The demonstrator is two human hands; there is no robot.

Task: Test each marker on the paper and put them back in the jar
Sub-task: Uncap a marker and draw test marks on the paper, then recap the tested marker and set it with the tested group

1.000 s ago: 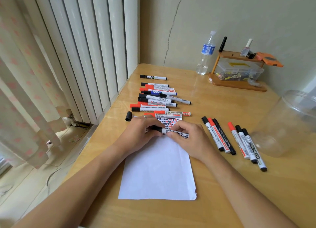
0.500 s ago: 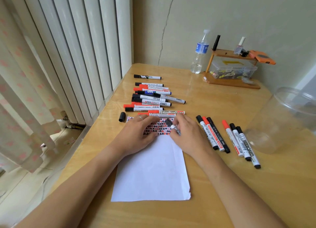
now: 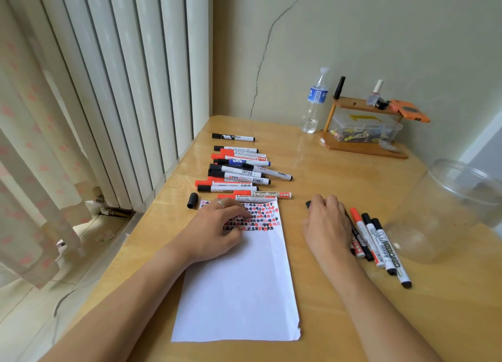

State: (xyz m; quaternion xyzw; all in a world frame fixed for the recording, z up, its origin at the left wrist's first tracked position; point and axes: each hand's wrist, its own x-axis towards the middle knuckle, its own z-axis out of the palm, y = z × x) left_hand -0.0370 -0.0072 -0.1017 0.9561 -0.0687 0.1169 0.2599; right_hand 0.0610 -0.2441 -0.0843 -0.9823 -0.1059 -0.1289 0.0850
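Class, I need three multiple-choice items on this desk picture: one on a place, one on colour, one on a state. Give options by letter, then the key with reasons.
1. Where does the loose black cap lie?
A. beside the paper's top left corner
B. inside the jar
C. on the wooden shelf

2. Which colours are the test marks on the paper?
A. green and yellow
B. red and black
C. blue only

3. How is the jar?
A. lidded and full
B. upside down
C. open with no markers inside

Key: 1 A, the cap sits on the table by that corner. 2 B, the rows of marks are red and black. 3 C, its clear walls show no markers.
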